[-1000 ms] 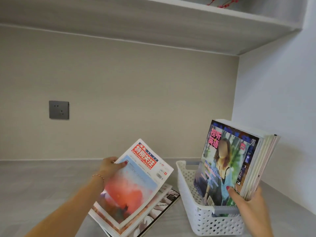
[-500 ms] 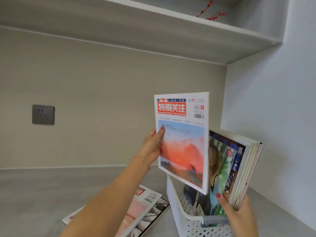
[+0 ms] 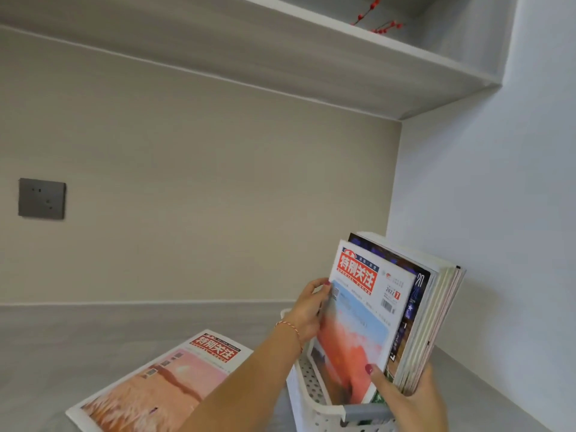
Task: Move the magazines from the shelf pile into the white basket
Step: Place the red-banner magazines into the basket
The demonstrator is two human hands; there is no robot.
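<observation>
The red-titled magazine (image 3: 358,325), lifted from the pile (image 3: 162,385) a second ago, is now pressed by the left hand (image 3: 307,310) against the stack (image 3: 427,310) clamped in the right hand (image 3: 405,397) within the white basket (image 3: 307,397), leaving few to move.

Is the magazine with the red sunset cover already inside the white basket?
Partly in: the magazine stands with its lower edge below the basket rim, left hand holding it.

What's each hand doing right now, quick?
Left hand: closed on the red-titled magazine with the orange and blue cover.
Right hand: closed on the upright stack of magazines in the white perforated plastic basket.
</observation>
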